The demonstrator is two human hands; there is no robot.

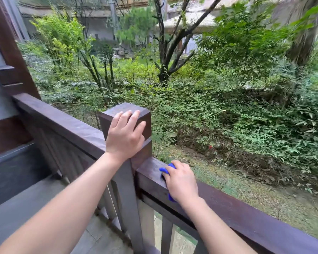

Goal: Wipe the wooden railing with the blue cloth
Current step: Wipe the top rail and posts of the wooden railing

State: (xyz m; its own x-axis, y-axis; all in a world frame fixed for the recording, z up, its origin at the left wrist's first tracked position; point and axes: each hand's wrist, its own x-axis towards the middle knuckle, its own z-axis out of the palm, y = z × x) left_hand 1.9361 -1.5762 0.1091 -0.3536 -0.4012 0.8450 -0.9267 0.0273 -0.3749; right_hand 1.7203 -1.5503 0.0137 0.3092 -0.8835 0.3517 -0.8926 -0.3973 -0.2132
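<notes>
blue cloth (166, 170) under right hand (180, 182), on railing (246, 213)

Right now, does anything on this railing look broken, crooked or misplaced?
Nothing stands out. The railing and post look intact; the right hand holds the cloth on it, the left hand rests on the post.

Cloth (166, 170) on railing (246, 213), right of post (117, 110)

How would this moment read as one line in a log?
left hand: rests on corner post | right hand: grips blue cloth against wooden railing | spot: beside post
</notes>
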